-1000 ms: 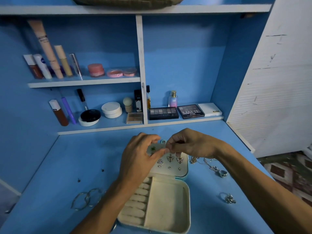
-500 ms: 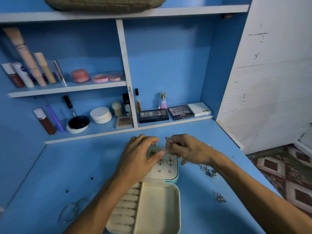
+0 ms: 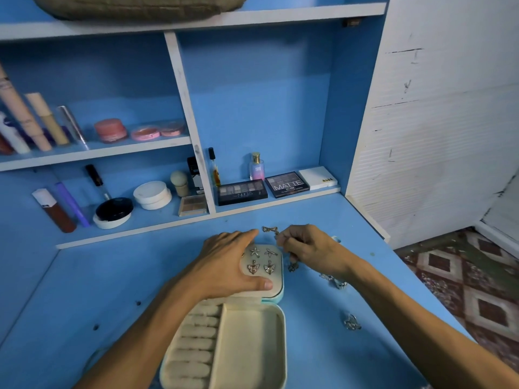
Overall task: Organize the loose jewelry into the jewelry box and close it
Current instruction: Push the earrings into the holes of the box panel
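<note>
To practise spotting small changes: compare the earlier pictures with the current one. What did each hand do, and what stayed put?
The left hand gave up its pinch and now lies flat on the open lid. The right hand drew off to the lid's right, pinching a bow-shaped piece. The jewelry box stayed open; the ring stayed on the desk.

Left hand (image 3: 224,265) and right hand (image 3: 311,251) are bare (forearms likewise uncovered).
</note>
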`<state>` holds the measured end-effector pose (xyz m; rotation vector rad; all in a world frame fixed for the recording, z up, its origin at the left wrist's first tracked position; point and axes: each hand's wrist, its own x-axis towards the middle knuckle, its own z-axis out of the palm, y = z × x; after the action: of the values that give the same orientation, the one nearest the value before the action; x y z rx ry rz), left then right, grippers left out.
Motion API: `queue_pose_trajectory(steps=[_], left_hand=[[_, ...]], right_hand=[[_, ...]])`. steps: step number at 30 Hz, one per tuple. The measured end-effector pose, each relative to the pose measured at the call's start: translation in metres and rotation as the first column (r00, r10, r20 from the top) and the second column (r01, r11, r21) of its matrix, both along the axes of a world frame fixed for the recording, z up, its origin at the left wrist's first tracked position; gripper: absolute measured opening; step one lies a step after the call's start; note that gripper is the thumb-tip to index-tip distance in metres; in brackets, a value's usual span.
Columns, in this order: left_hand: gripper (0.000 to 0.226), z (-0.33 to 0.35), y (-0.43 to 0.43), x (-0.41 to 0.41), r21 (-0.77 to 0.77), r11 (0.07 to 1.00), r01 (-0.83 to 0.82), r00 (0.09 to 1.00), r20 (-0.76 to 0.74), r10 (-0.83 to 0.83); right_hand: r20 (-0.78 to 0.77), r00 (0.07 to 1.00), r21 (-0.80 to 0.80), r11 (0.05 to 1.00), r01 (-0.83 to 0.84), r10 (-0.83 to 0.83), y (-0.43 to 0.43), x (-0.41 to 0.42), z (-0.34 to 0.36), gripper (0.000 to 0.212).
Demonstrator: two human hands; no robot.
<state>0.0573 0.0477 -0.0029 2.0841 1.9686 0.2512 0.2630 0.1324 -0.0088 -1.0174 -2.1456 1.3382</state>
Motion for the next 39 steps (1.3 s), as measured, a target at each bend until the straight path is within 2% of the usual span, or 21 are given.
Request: queue_pose_trajectory(steps=[4, 7, 12, 15, 17, 21, 24, 33, 39], left_hand=[[0.114, 0.006, 0.002, 0.001, 0.019, 1.0, -0.008, 0.999, 0.045, 0.007], [0.115, 0.014, 0.001, 0.006, 0.067, 0.997, -0.024, 1.0, 0.019, 0.022], [0.098, 0.017, -0.009, 0.015, 0.241, 0.97, -0.031, 0.999, -0.007, 0.034], [0.095, 0.013, -0.019, 0.019, 0.345, 0.938, -0.038, 0.997, -0.051, 0.059], [0.091, 0.01, -0.028, 0.021, 0.476, 0.879, -0.023, 0.992, -0.096, 0.078], [0.083, 0.0, -0.05, 0.032, 0.733, 0.678, 0.047, 0.979, -0.169, 0.114], [0.072, -0.012, -0.067, 0.041, 0.82, 0.564, 0.096, 0.96, -0.227, 0.167], [0.048, -0.029, -0.086, 0.054, 0.893, 0.446, 0.068, 0.925, -0.223, 0.306], [0.043, -0.03, -0.089, 0.052, 0.887, 0.455, 0.084, 0.907, -0.257, 0.333]], right_hand=[[0.0, 1.0, -0.014, 1.0, 0.022, -0.022, 0.0, 0.0, -0.004, 0.021], [-0.045, 0.998, -0.079, 0.996, 0.04, -0.044, 0.0, -0.001, -0.005, 0.022], [-0.165, 0.974, -0.193, 0.974, 0.12, -0.153, -0.003, -0.001, -0.004, 0.022], [-0.213, 0.971, -0.325, 0.945, 0.036, -0.111, -0.008, 0.0, 0.002, 0.025], [-0.2, 0.979, -0.344, 0.938, -0.045, -0.027, -0.012, 0.002, 0.006, 0.023], [-0.124, 0.982, -0.276, 0.946, -0.171, 0.141, -0.019, 0.007, 0.011, 0.021], [-0.092, 0.971, -0.235, 0.943, -0.235, 0.219, -0.025, 0.007, 0.016, 0.02], [0.097, 0.925, -0.048, 0.93, -0.365, 0.368, -0.033, 0.003, 0.021, 0.023], [0.198, 0.896, 0.022, 0.912, -0.41, 0.398, -0.034, -0.002, 0.023, 0.024]])
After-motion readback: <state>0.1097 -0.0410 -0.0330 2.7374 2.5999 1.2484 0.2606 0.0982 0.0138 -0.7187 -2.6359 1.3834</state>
